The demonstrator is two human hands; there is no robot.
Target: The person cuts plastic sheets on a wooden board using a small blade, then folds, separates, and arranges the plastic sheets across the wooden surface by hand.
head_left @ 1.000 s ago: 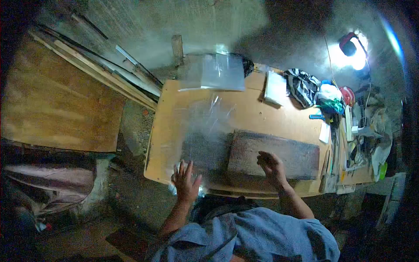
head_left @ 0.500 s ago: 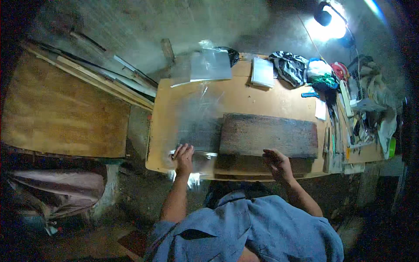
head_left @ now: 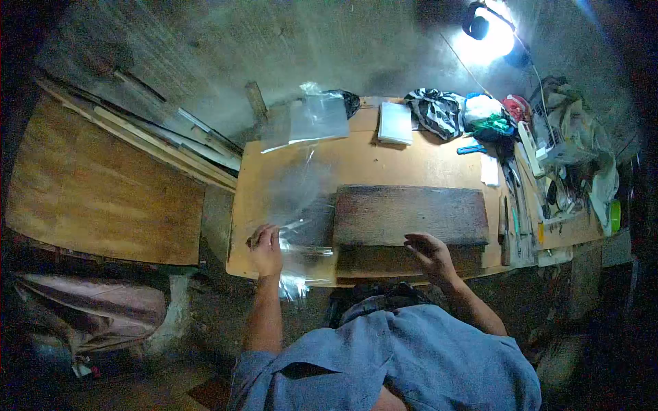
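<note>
A wooden board [head_left: 411, 216], dark and worn, lies across the front of the table. Clear plastic sheeting [head_left: 291, 185] is spread on the table to its left; crumpled, shiny folds of it hang over the front edge. My left hand [head_left: 266, 252] is at the left side of this plastic, fingers loosely bent and slightly apart, with nothing visible in them. Over the board's front edge, my right hand [head_left: 432, 255] is open, thumb and fingers apart, holding nothing. Whether it touches the board I cannot tell.
At the table's [head_left: 404, 161] back are a stack of clear sheets [head_left: 320, 120], a white packet [head_left: 395, 123] and a striped bag [head_left: 439, 113]. A blue-handled tool [head_left: 471, 148] and long tools lie right. A lamp [head_left: 490, 34] shines above. Another wooden panel [head_left: 103, 185] stands left.
My left hand has moved left from on top of the plastic to its left side. The right hand stays near the board's front edge. The view has shifted slightly.
</note>
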